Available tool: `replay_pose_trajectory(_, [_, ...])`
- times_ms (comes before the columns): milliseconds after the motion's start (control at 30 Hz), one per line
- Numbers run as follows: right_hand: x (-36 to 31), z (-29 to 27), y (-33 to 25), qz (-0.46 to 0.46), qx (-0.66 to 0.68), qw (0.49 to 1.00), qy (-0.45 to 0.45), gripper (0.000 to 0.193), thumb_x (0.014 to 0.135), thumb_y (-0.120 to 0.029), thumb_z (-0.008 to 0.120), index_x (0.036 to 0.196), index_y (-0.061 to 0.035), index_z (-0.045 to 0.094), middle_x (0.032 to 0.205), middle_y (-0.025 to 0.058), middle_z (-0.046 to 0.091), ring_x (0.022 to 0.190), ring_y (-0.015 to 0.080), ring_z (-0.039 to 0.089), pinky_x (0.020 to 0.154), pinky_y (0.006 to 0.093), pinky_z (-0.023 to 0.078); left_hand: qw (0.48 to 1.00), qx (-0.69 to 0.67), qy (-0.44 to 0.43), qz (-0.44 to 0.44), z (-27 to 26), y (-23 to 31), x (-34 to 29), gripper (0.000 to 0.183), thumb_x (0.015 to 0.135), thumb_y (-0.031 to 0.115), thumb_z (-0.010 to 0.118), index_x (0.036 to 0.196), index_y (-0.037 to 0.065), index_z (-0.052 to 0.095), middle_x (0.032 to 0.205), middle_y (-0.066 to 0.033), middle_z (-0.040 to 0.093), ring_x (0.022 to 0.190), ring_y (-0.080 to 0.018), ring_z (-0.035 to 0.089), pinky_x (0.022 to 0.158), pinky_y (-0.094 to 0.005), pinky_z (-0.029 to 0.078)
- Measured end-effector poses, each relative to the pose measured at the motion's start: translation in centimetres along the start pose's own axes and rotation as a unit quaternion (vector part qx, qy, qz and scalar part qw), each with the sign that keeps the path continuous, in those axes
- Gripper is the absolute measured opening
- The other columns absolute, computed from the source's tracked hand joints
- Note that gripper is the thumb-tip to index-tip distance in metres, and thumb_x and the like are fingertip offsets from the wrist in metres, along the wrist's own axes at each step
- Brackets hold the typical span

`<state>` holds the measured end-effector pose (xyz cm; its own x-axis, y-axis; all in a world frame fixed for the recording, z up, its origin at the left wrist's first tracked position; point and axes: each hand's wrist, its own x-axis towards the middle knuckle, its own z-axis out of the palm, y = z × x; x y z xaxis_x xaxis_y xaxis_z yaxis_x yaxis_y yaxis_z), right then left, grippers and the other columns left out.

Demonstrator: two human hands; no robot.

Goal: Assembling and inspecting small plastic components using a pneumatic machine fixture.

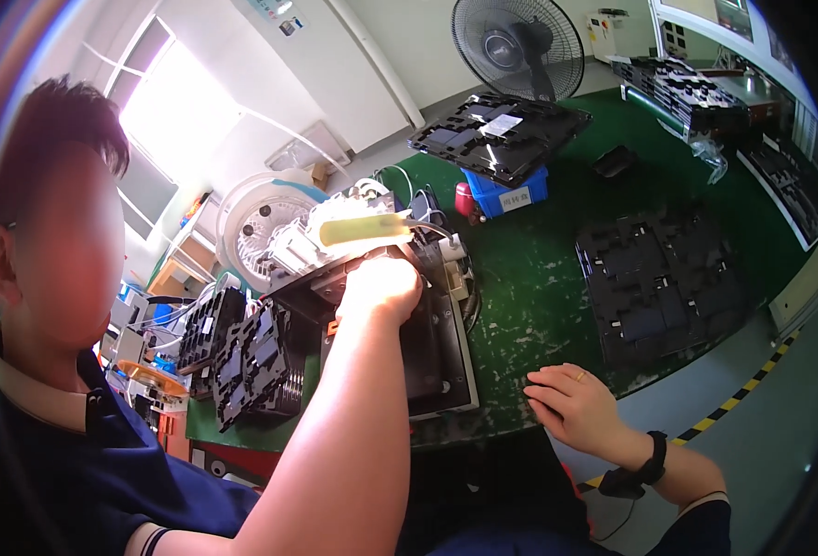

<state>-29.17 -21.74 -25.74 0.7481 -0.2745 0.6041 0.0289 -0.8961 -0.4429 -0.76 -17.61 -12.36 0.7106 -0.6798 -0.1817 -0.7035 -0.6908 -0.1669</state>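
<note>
My left arm reaches forward over a dark metal bench fixture (pixel 460 357). At its end my left hand (pixel 383 285) is curled closed near the fixture's top, and what its fingers hold is hidden. Just beyond the knuckles is a yellow-green bar-shaped part (pixel 363 231), with white machine parts (pixel 298 243) beside it. My right hand (pixel 574 404) hovers by the near table edge, fingers stretched out, holding nothing. A black strap with a small device (pixel 645 473) is round that wrist. Beyond this hand lie flat black moulded trays (pixel 659 287).
A person (pixel 57 278) in a navy shirt is close on my left. Black trays (pixel 251 361) stack left of the fixture. Another black tray (pixel 497 134) rests on a blue box (pixel 511 195). Fans (pixel 518 46) stand behind. More parts (pixel 687 93) fill the green table's (pixel 520 315) far right.
</note>
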Motion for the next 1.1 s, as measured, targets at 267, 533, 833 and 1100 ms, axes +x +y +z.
replay_pose_trajectory(267, [0.8,0.1,-0.6,-0.021,0.018,0.997,0.073,0.011,0.075,-0.007,0.069,0.086,-0.0073,0.067,0.090,0.0038,0.067,0.082,0.0222,0.064,0.071,0.0316,0.053,0.987,-0.077,-0.089,-0.110,-1.4,0.1,-0.8,0.041,0.087,0.023,0.042,0.121,0.009,0.061,0.126,-0.0112,0.059,0.116,-0.0254,0.057,0.091,-0.0441,0.047])
replay_pose_trajectory(533, [-0.6,-2.7,0.2,0.007,0.060,0.994,0.090,0.010,0.073,-0.003,0.072,0.081,-0.0069,0.068,0.079,0.0054,0.068,0.072,0.0222,0.064,0.064,0.0307,0.050,0.965,-0.193,0.028,-0.177,-4.2,2.2,-5.1,0.039,0.087,0.024,0.045,0.121,0.011,0.060,0.129,-0.0131,0.056,0.120,-0.0287,0.054,0.097,-0.0467,0.042])
replay_pose_trajectory(833, [-0.7,-2.4,0.9,0.035,0.086,0.990,0.107,0.008,0.071,-0.005,0.073,0.070,-0.0069,0.065,0.069,0.0053,0.064,0.062,0.0224,0.061,0.056,0.0313,0.047,0.980,-0.136,0.013,-0.147,-4.3,2.2,-5.3,0.040,0.089,0.027,0.042,0.121,0.012,0.061,0.128,-0.0099,0.058,0.120,-0.0279,0.053,0.105,-0.0522,0.031])
replay_pose_trajectory(1100, [-1.1,-1.5,0.9,0.016,0.045,0.984,0.171,0.013,0.066,-0.009,0.073,0.064,-0.0078,0.060,0.063,0.0056,0.058,0.057,0.0241,0.057,0.051,0.0320,0.043,0.977,-0.101,-0.093,-0.164,-6.1,2.3,-5.1,0.013,0.072,0.015,0.063,0.074,0.008,0.074,0.100,-0.0125,0.069,0.108,-0.0316,0.060,0.104,-0.0528,0.031])
